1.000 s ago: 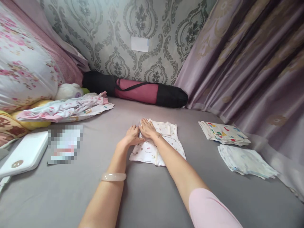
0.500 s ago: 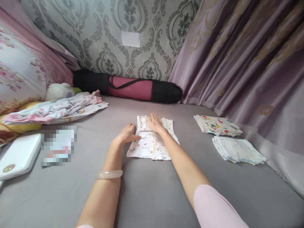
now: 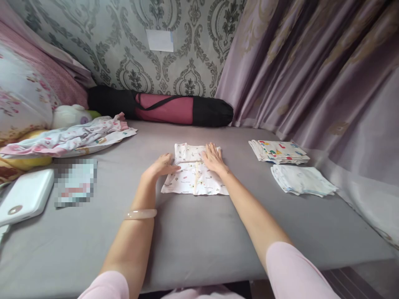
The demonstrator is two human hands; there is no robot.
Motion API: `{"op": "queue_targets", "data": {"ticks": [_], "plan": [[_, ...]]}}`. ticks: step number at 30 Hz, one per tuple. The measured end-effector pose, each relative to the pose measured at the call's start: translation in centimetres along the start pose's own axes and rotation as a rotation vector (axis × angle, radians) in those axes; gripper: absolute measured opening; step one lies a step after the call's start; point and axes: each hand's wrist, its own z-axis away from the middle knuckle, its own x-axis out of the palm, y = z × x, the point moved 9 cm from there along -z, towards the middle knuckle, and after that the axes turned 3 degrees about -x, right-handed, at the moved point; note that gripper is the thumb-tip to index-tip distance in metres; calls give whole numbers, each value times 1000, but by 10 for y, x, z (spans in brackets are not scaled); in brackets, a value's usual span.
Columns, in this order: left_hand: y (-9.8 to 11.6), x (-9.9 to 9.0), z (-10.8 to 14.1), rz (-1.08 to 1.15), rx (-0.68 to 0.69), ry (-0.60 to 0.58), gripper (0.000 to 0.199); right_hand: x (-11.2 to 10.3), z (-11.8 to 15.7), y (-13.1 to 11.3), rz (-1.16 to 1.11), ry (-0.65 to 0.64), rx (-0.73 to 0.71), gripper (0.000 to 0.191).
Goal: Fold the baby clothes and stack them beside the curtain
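A small white printed baby garment lies flat in front of me, its upper part folded over and a pale yellow strip running down its middle. My left hand rests at its left edge, fingers stretched and thumb on the cloth. Palm down, my right hand lies flat on the garment's upper right part with its fingers extended. Neither hand grips anything.
On the right lie two folded cloth stacks, one with colourful prints and one pale blue and white. Crumpled printed clothes, a white power bank and a blurred-out item are left. A black-and-maroon bag lies along the wall.
My right hand has slid rightward over the garment, from its upper middle to its upper right. My left hand stays at the left edge. The view has tilted down, showing the near edge.
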Motion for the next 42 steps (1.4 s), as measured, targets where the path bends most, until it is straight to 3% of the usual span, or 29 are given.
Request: {"op": "queue_targets", "data": {"ticks": [3, 7, 11, 16, 21, 25, 28, 31, 33, 36, 39, 42], "plan": [[5, -2, 6, -4, -18, -28, 47, -4, 23, -12, -7, -20, -109, 62], [6, -4, 12, -46, -54, -57, 50, -18, 50, 4, -38, 59, -118, 57], [-1, -8, 13, -81, -141, -11, 48, -41, 77, 49, -54, 186, 48, 45], [-3, -1, 16, 5, -225, -24, 48, -37, 105, 80, -62, 69, 183, 34], [-2, 8, 27, 40, -303, -89, 54, -27, 120, 75, -119, 6, 152, 33], [-2, 9, 42, 36, -232, -43, 68, -24, 130, 69, -264, -61, 99, 49], [-3, 17, 60, 296, -197, -96, 91, -22, 138, 66, -423, -179, 60, 63], [6, 26, 78, 591, -127, -210, 101, -22, 146, 60, -491, -328, -26, 54], [11, 25, 86, 670, -51, -204, 96, -23, 150, 56, -493, -400, -101, 49], [9, 22, 91, 713, 2, -128, 73, -27, 152, 53, -476, -428, -166, 52], [4, 22, 96, 708, -3, -98, 59, -28, 149, 55, -472, -380, -177, 50], [8, 24, 104, 635, 22, -149, 62, -27, 144, 61, -402, -294, -168, 33]]}}
